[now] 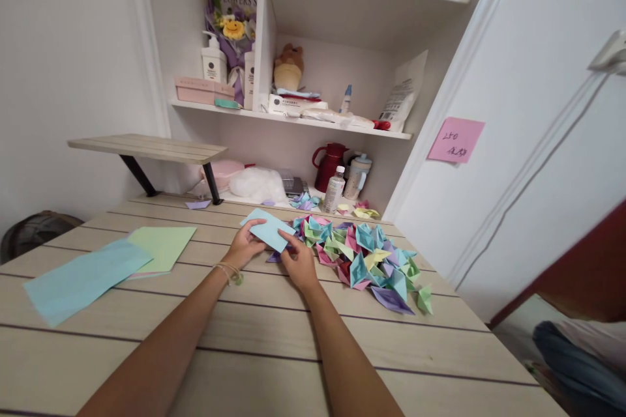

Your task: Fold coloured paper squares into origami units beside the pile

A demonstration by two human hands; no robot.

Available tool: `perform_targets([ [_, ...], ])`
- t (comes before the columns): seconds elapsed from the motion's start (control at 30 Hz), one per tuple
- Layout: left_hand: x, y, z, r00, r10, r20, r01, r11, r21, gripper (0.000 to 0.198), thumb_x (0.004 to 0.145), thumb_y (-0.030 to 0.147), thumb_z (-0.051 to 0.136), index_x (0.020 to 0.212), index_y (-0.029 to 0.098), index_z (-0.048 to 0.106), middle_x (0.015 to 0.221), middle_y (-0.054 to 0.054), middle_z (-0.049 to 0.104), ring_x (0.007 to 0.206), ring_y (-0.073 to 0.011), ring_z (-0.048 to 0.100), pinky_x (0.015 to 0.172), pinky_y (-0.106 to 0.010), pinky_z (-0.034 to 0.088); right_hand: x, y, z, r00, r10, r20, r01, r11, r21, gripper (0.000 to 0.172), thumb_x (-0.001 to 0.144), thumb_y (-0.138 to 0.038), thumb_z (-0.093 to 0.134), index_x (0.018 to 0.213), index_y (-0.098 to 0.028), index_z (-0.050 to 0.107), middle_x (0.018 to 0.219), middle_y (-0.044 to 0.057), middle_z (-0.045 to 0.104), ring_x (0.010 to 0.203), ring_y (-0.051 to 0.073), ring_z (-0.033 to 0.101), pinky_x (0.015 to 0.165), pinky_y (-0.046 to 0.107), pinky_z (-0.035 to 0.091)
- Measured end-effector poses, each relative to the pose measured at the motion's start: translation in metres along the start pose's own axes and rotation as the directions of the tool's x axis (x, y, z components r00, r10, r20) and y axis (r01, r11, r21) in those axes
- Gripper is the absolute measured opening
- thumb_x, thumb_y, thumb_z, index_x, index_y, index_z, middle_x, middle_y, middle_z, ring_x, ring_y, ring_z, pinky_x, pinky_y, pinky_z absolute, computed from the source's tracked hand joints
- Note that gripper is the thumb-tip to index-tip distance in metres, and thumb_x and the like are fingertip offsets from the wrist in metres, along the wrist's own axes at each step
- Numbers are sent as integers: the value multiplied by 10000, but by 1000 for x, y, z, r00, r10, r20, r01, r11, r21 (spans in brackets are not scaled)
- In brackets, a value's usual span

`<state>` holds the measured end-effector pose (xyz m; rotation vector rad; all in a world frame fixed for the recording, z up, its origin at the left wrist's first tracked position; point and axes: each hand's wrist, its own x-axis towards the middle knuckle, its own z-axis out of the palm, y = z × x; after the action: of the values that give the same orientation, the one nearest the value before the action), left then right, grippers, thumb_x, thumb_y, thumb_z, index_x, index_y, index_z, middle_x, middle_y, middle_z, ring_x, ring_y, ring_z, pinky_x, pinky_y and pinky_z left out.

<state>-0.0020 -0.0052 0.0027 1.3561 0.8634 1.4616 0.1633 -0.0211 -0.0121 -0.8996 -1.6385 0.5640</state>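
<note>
A folded light blue paper (268, 229) is held a little above the wooden table (254, 339) between both hands. My left hand (243, 245) pinches its left end, and a thin bracelet sits on that wrist. My right hand (299, 264) grips its lower right edge with curled fingers. Just to the right lies a heap of folded origami pieces (364, 254) in blue, pink, green, yellow and purple.
A flat blue sheet (81, 280) and a green sheet (163, 246) lie at the left of the table. A small raised shelf (147, 146) stands at the back left. A red jug (328, 166), bottles and a plastic bag crowd the back. A pink note (456, 139) sticks to the white door.
</note>
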Motion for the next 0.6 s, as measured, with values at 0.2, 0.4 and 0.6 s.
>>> perform_targets([
  [0.2, -1, 1, -1, 1000, -6, 30, 4, 998, 59, 265, 524, 219, 744, 751, 152, 624, 696, -14, 627, 667, -145, 590, 614, -226, 465, 2, -7, -2, 1000, 3, -26, -1, 997, 77, 237, 663, -297, 664, 887, -227, 698, 977, 62, 638, 897, 212, 580, 792, 321, 445],
  [0.4, -4, 5, 6, 999, -23, 31, 17, 986, 168, 226, 511, 293, 760, 624, 159, 617, 550, 19, 581, 511, -114, 533, 498, -209, 429, 4, -4, -3, 981, 158, -109, -130, 964, 233, 259, 657, -386, 653, 777, -157, 673, 752, 42, 659, 704, 178, 594, 648, 286, 472],
  [0.6, -2, 0, 6, 999, -32, 5, 32, 999, 13, 501, 520, 284, 767, 939, 157, 523, 719, -36, 677, 667, -166, 641, 659, -279, 495, 4, 3, 1, 965, 249, -88, -197, 901, 387, 474, 626, -322, 682, 1049, -133, 583, 665, 27, 662, 595, 155, 592, 591, 277, 483],
])
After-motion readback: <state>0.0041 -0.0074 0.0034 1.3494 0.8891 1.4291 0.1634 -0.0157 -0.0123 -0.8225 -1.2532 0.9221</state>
